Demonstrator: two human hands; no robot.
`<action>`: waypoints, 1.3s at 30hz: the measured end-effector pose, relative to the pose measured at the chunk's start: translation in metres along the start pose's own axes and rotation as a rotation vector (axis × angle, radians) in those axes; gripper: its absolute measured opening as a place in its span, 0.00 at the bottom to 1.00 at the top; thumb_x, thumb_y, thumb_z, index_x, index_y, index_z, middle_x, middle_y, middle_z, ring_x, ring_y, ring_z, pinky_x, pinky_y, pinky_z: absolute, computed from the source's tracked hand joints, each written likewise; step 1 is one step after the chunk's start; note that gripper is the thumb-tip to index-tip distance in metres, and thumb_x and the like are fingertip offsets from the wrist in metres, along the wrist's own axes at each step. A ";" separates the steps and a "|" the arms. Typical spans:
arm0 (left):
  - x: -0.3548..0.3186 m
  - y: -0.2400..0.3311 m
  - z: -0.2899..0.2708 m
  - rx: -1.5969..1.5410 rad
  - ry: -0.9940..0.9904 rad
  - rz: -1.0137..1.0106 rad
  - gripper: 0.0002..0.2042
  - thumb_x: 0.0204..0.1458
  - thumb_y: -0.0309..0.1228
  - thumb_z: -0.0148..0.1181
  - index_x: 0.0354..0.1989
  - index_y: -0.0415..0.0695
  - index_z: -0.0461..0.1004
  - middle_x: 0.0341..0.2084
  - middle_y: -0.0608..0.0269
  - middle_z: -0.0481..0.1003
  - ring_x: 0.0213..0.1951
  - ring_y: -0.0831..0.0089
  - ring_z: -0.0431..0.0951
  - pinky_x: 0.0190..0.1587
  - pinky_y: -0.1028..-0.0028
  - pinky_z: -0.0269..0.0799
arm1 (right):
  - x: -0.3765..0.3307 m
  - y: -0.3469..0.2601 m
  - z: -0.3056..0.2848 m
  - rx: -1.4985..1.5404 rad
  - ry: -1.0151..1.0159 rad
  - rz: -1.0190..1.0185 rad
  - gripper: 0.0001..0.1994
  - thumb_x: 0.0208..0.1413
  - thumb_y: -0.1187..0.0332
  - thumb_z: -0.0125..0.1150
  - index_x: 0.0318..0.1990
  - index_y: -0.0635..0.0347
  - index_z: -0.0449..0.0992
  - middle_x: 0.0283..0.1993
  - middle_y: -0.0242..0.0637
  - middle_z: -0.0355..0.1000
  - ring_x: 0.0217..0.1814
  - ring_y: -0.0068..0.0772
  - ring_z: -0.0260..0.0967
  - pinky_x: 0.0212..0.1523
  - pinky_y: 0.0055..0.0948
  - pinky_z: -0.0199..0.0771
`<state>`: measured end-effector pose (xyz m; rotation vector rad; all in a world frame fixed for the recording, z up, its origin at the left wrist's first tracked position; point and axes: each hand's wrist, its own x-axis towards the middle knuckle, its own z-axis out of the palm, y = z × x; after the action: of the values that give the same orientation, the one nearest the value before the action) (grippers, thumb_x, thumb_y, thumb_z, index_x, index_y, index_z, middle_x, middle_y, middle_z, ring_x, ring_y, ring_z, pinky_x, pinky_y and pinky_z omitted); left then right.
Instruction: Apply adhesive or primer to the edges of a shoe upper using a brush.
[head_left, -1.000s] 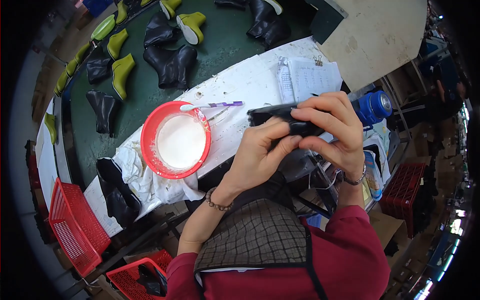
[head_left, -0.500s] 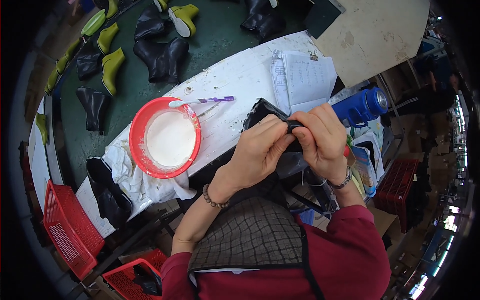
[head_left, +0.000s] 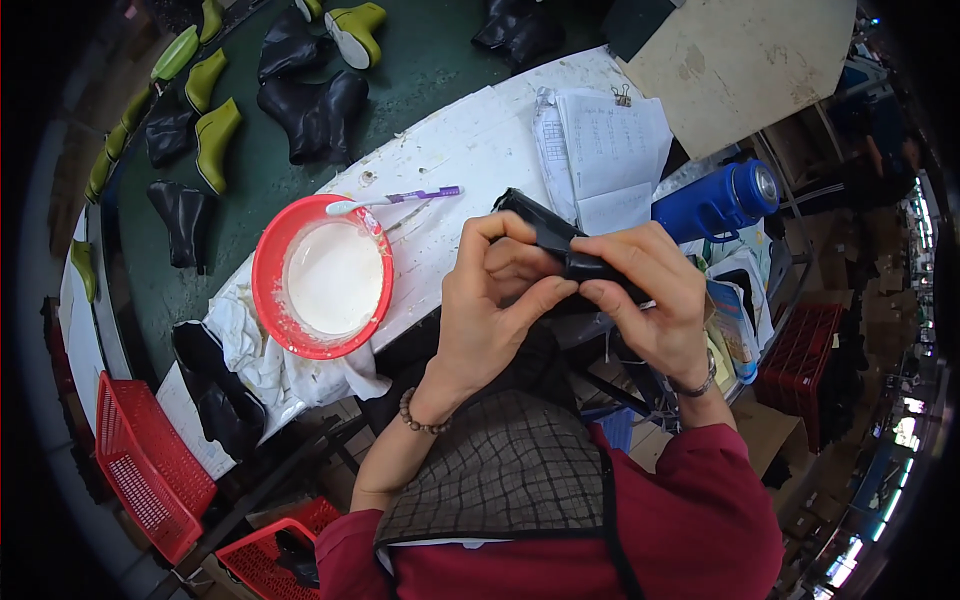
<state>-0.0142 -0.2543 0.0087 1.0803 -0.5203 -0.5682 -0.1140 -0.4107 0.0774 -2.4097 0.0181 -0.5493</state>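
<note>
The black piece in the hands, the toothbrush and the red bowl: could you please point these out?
Black piece (head_left: pixel 552 232): head view, on its exposed side.
Toothbrush (head_left: pixel 397 199): head view, middle of the handle.
Red bowl (head_left: pixel 267 275): head view, left side wall.

Left hand (head_left: pixel 495 280): fingers bent against the black leather (head_left: pixel 545 225), thumb at its lower edge.
Right hand (head_left: pixel 655 285): pinching that same leather, fingers over the top, thumb beneath.
Bowl (head_left: pixel 265 270): red, white paste (head_left: pixel 335 278) inside, there on the white surface (head_left: pixel 430 140).
Brush (head_left: pixel 400 198): white and purple, one end over the bowl's rim.
Cloth (head_left: pixel 260 345): crumpled by the bowl, a black boot (head_left: pixel 215 390) alongside.
Papers (head_left: pixel 615 145): clipped, near a blue flask (head_left: pixel 695 203).
Green surface (head_left: pixel 400 90): more black boots (head_left: pixel 315 110), yellow-green wedges (head_left: pixel 217 145) among them.
</note>
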 end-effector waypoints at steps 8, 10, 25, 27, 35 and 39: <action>-0.003 0.001 -0.007 0.231 -0.036 0.132 0.11 0.61 0.21 0.60 0.52 0.37 0.77 0.38 0.61 0.82 0.39 0.81 0.81 0.39 0.83 0.75 | -0.002 -0.004 0.005 0.144 0.027 0.094 0.14 0.47 0.75 0.73 0.43 0.65 0.80 0.38 0.42 0.75 0.38 0.42 0.74 0.38 0.32 0.74; -0.004 0.006 -0.006 0.116 -0.123 0.033 0.13 0.60 0.20 0.61 0.53 0.36 0.76 0.39 0.61 0.82 0.39 0.80 0.81 0.40 0.82 0.76 | -0.005 -0.001 0.012 0.091 0.059 0.060 0.12 0.48 0.74 0.73 0.40 0.66 0.79 0.35 0.42 0.74 0.35 0.42 0.74 0.36 0.32 0.73; -0.013 -0.025 -0.029 -0.123 -0.047 0.154 0.08 0.58 0.19 0.64 0.44 0.35 0.78 0.37 0.61 0.78 0.36 0.80 0.77 0.40 0.81 0.73 | -0.007 0.007 0.053 0.801 0.024 0.462 0.05 0.55 0.73 0.69 0.36 0.66 0.81 0.30 0.29 0.70 0.33 0.20 0.67 0.34 0.21 0.63; -0.013 -0.023 -0.031 -0.110 0.002 0.154 0.08 0.57 0.19 0.64 0.44 0.35 0.78 0.36 0.62 0.78 0.33 0.81 0.76 0.37 0.83 0.72 | 0.005 -0.003 0.039 0.133 0.000 0.083 0.10 0.51 0.67 0.73 0.37 0.62 0.81 0.32 0.33 0.75 0.33 0.30 0.71 0.36 0.27 0.66; -0.011 0.013 -0.043 0.283 -0.118 0.211 0.17 0.55 0.27 0.69 0.53 0.39 0.79 0.32 0.64 0.80 0.31 0.81 0.76 0.33 0.81 0.69 | 0.005 -0.017 0.008 -0.112 -0.097 -0.032 0.17 0.44 0.61 0.76 0.40 0.58 0.82 0.37 0.34 0.78 0.39 0.39 0.75 0.43 0.32 0.69; -0.013 0.030 -0.043 0.443 -0.103 0.197 0.14 0.55 0.27 0.68 0.49 0.40 0.80 0.30 0.64 0.80 0.29 0.80 0.76 0.31 0.80 0.69 | 0.011 -0.020 0.009 -0.091 -0.149 -0.057 0.16 0.46 0.65 0.75 0.42 0.59 0.81 0.36 0.34 0.76 0.37 0.38 0.74 0.40 0.33 0.69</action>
<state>0.0095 -0.2062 0.0182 1.4026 -0.8598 -0.3421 -0.1034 -0.3912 0.0878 -2.5404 -0.0918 -0.4016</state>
